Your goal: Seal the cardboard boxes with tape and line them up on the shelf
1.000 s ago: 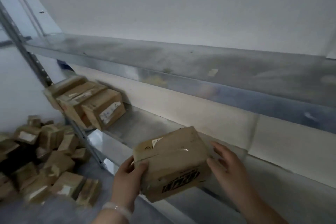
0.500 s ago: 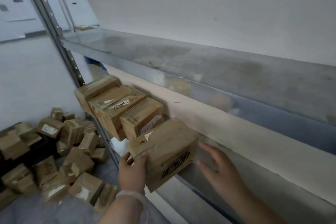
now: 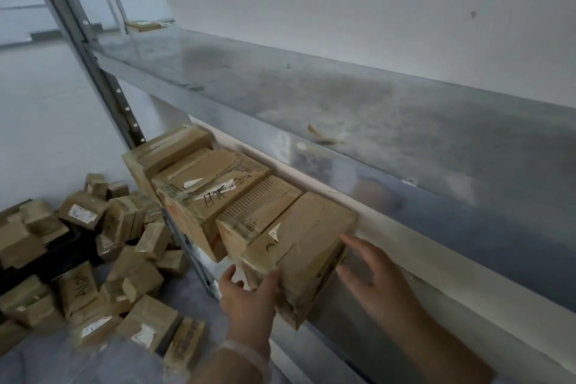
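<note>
- Head view, the only one I have from here: the cardboard box is on the lower shelf, at the right end of a row of three sealed boxes. Its left side is against the last box of that row.
- The box's near corner reaches out toward the shelf's front edge. The picture is blurred there, so I cannot tell whether the box sits fully flat.
- The left hand holds the box's near left corner, with the thumb laid on the front face and the fingers curled round the left side. A pale translucent band sits on that wrist.
- The right hand is spread, fingers straight and apart. Its fingertips touch the box's right side, and it clasps nothing.
- The box carries a small white sticker on top and dark printing on its right face — too smeared to read.
- The upper shelf is dull grey metal, with a curled scrap of paper lying on it.
- A perforated metal upright stands at the left end of both shelves, just beside the first box of the row.
- On the floor to the left lies a loose pile of boxes, tipped at all angles — several show white labels.
</note>
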The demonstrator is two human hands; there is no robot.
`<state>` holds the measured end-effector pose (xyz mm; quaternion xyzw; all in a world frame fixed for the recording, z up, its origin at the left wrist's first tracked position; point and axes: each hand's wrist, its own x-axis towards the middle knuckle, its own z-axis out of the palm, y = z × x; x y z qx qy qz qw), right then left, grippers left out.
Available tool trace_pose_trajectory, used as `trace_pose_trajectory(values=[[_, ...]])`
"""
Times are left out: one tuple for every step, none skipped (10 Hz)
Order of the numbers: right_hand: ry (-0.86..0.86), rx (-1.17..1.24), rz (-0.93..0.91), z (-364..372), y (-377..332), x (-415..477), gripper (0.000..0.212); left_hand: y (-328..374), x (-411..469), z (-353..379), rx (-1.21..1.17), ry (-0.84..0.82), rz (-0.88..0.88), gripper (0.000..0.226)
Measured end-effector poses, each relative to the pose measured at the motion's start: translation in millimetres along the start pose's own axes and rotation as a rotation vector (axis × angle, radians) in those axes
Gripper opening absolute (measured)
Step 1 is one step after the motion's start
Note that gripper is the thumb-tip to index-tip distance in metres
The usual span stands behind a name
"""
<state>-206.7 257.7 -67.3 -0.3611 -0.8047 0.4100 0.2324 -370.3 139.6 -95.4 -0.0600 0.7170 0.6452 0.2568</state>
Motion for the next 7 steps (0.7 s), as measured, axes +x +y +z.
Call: trace_pose_trajectory(values=[[0.073,-0.049,0.014,5.4,-5.5,-0.5,0.048,8.0,1.5,-25.5,0.374,-0.014,0.497,0.077],[0.129,-0.131,0.019,15.1,-13.6,-6.1,0.053,27.9,10.7,-34.6,0.753,-0.339,1.237,0.061],[0.184,-0.249,0.017,27.0,-27.4,-16.5,0.058,48.8,30.0,-24.7,1.118,-0.605,1.421,0.064],[0.234,-0.333,0.064,36.0,-41.0,-33.4,0.061,51.4,52.3,-23.0,1.270,-0.679,1.423,0.069],[0.283,-0.431,0.130,40.9,-50.4,-62.2,0.063,50.3,56.3,-21.8,1.291,-0.686,1.438,0.068],[0.341,-0.595,0.199,36.0,-58.8,-98.0,0.066,53.9,51.8,-22.0,1.295,-0.735,1.469,0.068],[0.482,-0.675,0.160,31.1,-75.2,-128.4,0.066,65.9,35.1,-32.5,1.243,-0.751,1.590,0.061]])
